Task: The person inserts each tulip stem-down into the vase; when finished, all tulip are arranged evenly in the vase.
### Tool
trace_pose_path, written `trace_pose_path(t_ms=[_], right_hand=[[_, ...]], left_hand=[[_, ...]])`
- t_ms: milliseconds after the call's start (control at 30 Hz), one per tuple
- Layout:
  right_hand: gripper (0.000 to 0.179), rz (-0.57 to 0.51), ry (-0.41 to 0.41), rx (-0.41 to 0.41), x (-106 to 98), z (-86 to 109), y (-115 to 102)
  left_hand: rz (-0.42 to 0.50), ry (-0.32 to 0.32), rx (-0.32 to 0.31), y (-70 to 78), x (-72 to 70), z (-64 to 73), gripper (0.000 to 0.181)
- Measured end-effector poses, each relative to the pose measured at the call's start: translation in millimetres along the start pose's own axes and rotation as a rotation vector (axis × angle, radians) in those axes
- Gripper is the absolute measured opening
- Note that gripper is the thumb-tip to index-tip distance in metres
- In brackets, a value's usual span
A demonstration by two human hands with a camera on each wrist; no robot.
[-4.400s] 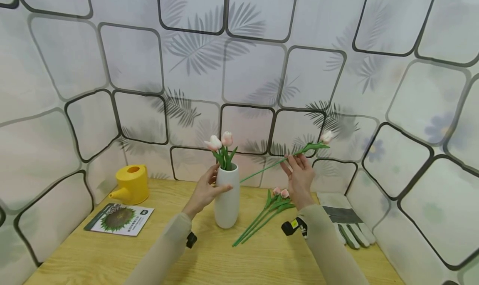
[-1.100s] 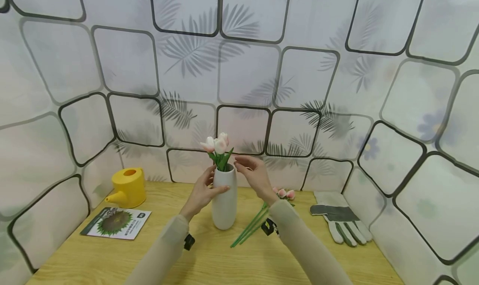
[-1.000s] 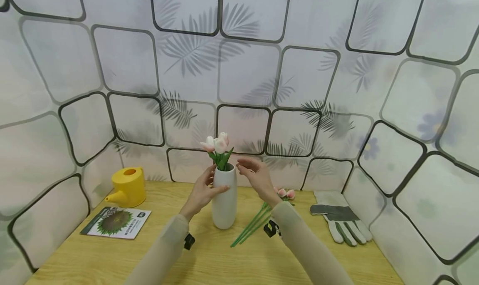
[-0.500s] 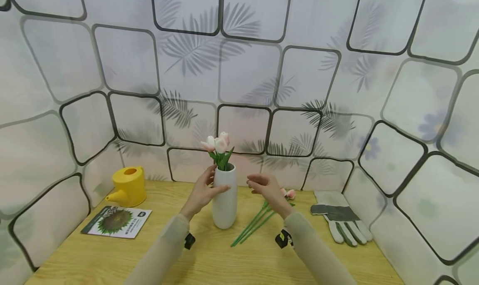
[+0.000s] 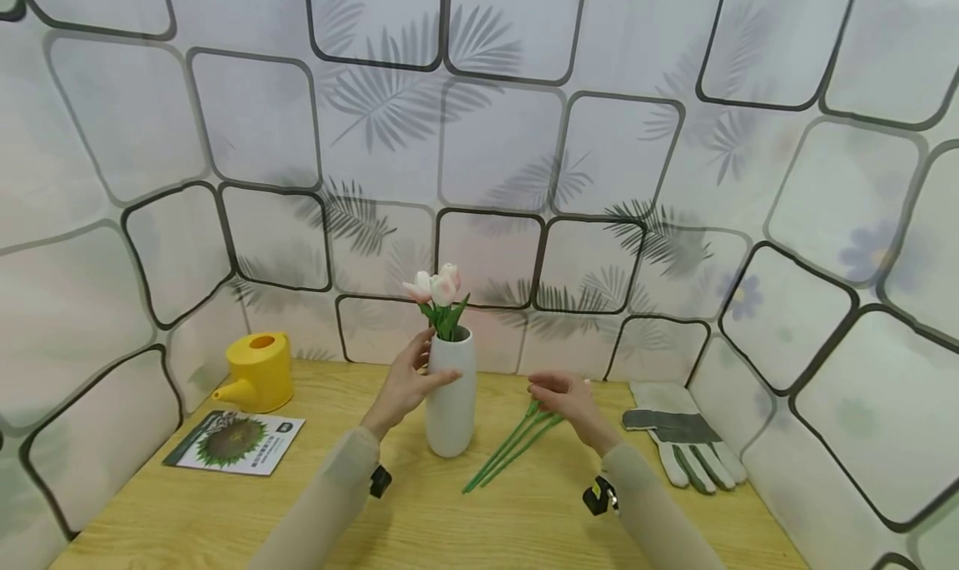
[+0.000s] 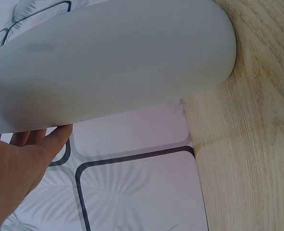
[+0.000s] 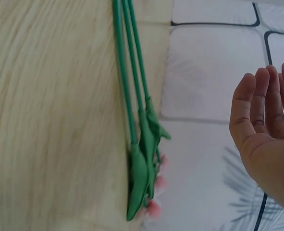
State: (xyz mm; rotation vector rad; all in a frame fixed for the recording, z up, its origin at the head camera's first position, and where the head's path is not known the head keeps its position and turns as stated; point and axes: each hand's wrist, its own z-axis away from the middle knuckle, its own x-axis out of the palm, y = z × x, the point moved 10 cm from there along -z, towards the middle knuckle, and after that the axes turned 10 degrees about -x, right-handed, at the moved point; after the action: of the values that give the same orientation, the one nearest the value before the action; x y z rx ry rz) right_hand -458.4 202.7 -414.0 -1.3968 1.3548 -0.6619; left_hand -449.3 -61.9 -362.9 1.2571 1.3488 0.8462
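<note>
A white vase stands upright on the table with several pink-white artificial tulips in its mouth. My left hand holds the vase near its top, thumb across the front and fingers behind; the left wrist view shows that hand against the vase's side. Over the tulips lying on the table, my right hand hovers with nothing in it and hides most of their blooms. In the right wrist view its fingers are loosely bent, apart from the green stems and pink blooms.
On the left are a yellow watering can and a flat packet with a sunflower picture. A grey and white work glove lies at the right. Patterned cloth walls enclose the wooden table at the back and sides.
The tulip that my right hand held is now in the vase, released. That hand has moved right and down, away from the vase to the tulips on the table. My left hand stays put.
</note>
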Motion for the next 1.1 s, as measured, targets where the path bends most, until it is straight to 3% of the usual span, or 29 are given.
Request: trace_pose_path(t_ms=[367, 533, 800, 1100], right_hand=[[0.048, -0.011, -0.036, 0.025, -29.3, 17.5, 27.7], [0.049, 0.039, -0.034, 0.100, -38.6, 24.6, 44.0], [0.040, 0.134, -0.113, 0.168, -32.3, 31.2, 69.4], [0.048, 0.196, -0.125, 0.189, -25.9, 27.4, 79.4]], left_hand=[[-0.006, 0.003, -0.006, -0.8, 0.5, 1.7, 0.083], [-0.014, 0.005, -0.008, -1.6, 0.3, 1.0, 0.084], [-0.010, -0.009, -0.023, -1.8, 0.6, -1.0, 0.084], [-0.014, -0.042, -0.025, 26.8, 2.5, 18.3, 0.082]])
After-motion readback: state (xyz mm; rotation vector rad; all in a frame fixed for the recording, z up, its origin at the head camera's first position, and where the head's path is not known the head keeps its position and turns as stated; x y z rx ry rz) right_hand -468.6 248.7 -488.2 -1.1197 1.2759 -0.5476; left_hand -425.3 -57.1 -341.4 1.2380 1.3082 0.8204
